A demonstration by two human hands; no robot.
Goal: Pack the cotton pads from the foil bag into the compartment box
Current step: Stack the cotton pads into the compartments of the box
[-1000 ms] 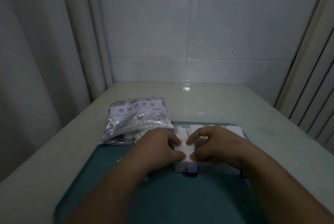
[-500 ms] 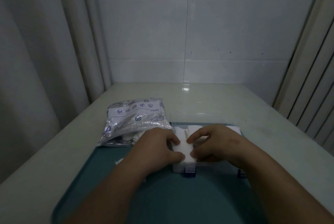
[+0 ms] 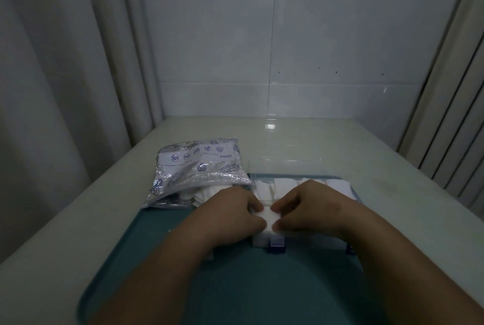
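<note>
Head view, items as they lie before you. Your left hand (image 3: 230,216) and right hand (image 3: 314,209): fingers curled, each pinching an opposite edge of one white cotton pad (image 3: 269,216), held over a near compartment of the clear box (image 3: 262,242). Box: on the teal tray (image 3: 235,285), blue latch (image 3: 276,246) on its near wall. Filed pads (image 3: 285,184): white, in the far compartments. Foil bag (image 3: 199,170): printed, lying left of the box, with loose pads (image 3: 207,193) spilling from its near mouth. Table (image 3: 392,206): pale, under the tray.
</note>
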